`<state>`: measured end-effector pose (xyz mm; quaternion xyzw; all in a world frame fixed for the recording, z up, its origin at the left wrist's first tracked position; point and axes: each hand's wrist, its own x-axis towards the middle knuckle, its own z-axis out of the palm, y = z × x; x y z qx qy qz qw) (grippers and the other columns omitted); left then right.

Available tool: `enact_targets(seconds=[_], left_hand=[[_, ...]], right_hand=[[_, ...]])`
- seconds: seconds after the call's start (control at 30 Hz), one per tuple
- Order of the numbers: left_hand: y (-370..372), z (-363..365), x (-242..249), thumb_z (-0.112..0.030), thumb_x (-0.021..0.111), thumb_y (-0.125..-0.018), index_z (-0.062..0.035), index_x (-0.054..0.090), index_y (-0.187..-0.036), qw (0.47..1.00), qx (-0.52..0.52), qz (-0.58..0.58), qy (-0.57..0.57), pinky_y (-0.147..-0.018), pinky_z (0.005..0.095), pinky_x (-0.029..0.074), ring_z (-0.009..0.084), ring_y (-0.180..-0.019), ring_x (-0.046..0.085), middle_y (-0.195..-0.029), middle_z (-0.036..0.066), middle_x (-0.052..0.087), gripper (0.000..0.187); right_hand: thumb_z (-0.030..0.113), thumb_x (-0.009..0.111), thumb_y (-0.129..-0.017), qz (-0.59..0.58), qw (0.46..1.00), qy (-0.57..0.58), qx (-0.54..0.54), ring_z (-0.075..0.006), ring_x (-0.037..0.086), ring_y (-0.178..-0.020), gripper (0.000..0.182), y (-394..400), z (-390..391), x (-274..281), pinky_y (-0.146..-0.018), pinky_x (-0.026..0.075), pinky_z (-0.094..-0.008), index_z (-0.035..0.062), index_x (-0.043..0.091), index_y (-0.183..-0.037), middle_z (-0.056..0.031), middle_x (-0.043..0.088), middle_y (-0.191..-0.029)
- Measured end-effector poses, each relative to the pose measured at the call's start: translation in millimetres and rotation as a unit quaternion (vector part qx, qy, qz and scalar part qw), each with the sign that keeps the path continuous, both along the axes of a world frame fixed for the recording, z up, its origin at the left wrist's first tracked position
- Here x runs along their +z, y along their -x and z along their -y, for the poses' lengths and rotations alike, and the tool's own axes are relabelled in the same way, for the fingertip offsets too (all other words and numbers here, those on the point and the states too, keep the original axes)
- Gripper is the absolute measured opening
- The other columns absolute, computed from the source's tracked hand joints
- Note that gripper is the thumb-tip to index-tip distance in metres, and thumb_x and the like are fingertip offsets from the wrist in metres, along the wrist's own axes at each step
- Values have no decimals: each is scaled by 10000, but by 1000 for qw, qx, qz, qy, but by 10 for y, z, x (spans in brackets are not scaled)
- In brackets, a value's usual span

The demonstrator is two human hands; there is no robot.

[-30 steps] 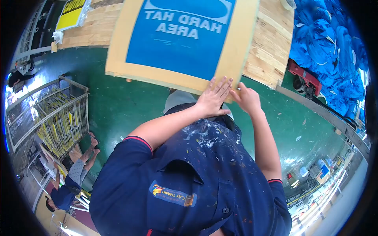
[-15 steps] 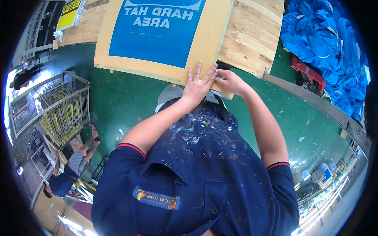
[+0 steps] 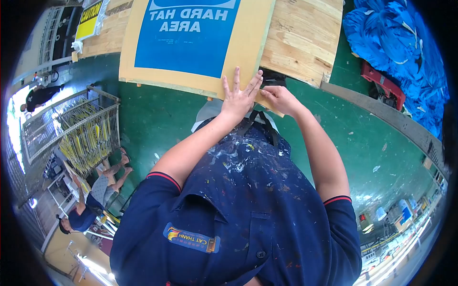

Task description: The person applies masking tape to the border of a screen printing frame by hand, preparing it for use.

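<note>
A screen-printing frame with a blue panel lies at the top centre, its mirrored letters reading HARD HAT AREA. My left hand rests flat with spread fingers on its near right corner. Just beside it, my right hand is closed, thumb and fingers pinched at the corner's edge. A tan strip, which looks like tape, sticks out below the right fingertips. What exactly they pinch is partly hidden.
The frame lies over a wooden table. A CAUTION sign is at the left. Blue sheeting is heaped at the right, near a red machine part. A wire rack and a bending person are at the left.
The view has shifted slightly, so the surroundings at the left sit further right. Both hands stay at the frame's corner; the right fingers have moved slightly along the edge.
</note>
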<state>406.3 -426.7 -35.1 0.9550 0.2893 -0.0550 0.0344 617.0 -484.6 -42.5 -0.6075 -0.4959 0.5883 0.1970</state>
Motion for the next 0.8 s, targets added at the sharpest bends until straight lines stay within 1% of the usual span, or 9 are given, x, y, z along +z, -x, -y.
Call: enact_targets(seconds=[0.13, 0.23, 0.27, 0.3, 0.37, 0.43, 0.5, 0.6, 0.8], left_hand=[[-22, -5, 1, -147, 595, -936, -186, 302, -1673, 1000, -9, -11, -23, -1106, 849, 222, 589, -1560, 112, -1786, -47, 59, 794], [-19, 2, -96, -158, 596, -934, -187, 294, -1675, 1000, -2, 12, -14, -1097, 854, 231, 589, -1560, 113, -1786, -38, 70, 801], [-32, -9, -52, -186, 618, -931, -185, 318, -1659, 1000, -4, -5, -23, -1098, 851, 242, 592, -1559, 105, -1781, -24, 99, 787], [0, 17, 3, -199, 654, -915, -184, 334, -1646, 1000, -21, -7, -14, -1100, 848, 250, 593, -1557, 107, -1775, -20, 117, 798], [35, -105, 123, -227, 727, -883, -180, 367, -1620, 998, -58, -2, -10, -1104, 842, 264, 595, -1555, 112, -1765, -11, 153, 821], [175, -288, 150, -331, 924, -685, -198, 436, -1560, 994, -109, 0, 32, -1143, 801, 282, 561, -1562, 132, -1737, -16, 211, 1011], [289, -482, 226, -348, 921, -689, -229, 462, -1541, 982, -173, -37, 65, -1168, 776, 277, 538, -1568, 139, -1731, -42, 224, 976], [348, -611, 217, -365, 909, -699, -281, 520, -1498, 971, -238, -18, 20, -1182, 762, 272, 528, -1570, 143, -1717, -91, 251, 892], [220, -638, 245, -376, 731, -889, -319, 666, -1329, 960, -276, -33, 35, -1178, 789, 246, 589, -1530, 215, -1543, -105, 476, 449]], right_hand=[[295, 559, -1098, -73, 970, -60, -223, -140, 544, -782, 345, 385, 520, -467, -732, 494, -350, -21, 662, -1009, -102, 666, -819], [265, 529, -1114, -119, 857, -38, -500, -147, 603, -860, 350, 726, 984, -684, -790, 516, -341, -37, 696, -1056, -65, 709, -928], [258, 519, -1122, -48, 864, -67, -497, -131, 614, -884, 350, 624, 997, -743, -804, 522, -331, -30, 708, -1059, -48, 715, -952], [284, 519, -1127, -43, 881, -47, -470, -111, 602, -856, 369, 477, 1101, -785, -782, 517, -315, -20, 713, -1047, -20, 706, -942], [308, 532, -1127, -95, 865, -52, -490, -80, 577, -812, 375, 232, 1021, -441, -732, 496, -283, -10, 711, -1044, 5, 682, -897], [318, 536, -1127, -106, 859, -73, -496, -65, 558, -788, 371, 9, 991, -245, -703, 477, -268, -1, 709, -1050, 18, 664, -867], [323, 537, -1128, -104, 856, -88, -499, -52, 544, -772, 367, -132, 1026, -161, -683, 463, -257, 6, 707, -1056, 29, 652, -849], [316, 531, -1132, -78, 856, -88, -504, -44, 530, -758, 357, -181, 1116, -104, -672, 454, -247, 13, 702, -1054, 40, 645, -842], [325, 531, -1131, -114, 835, -76, -532, -43, 530, -728, 361, 121, 1250, -171, -656, 452, -251, 26, 700, -1019, 42, 633, -815]])
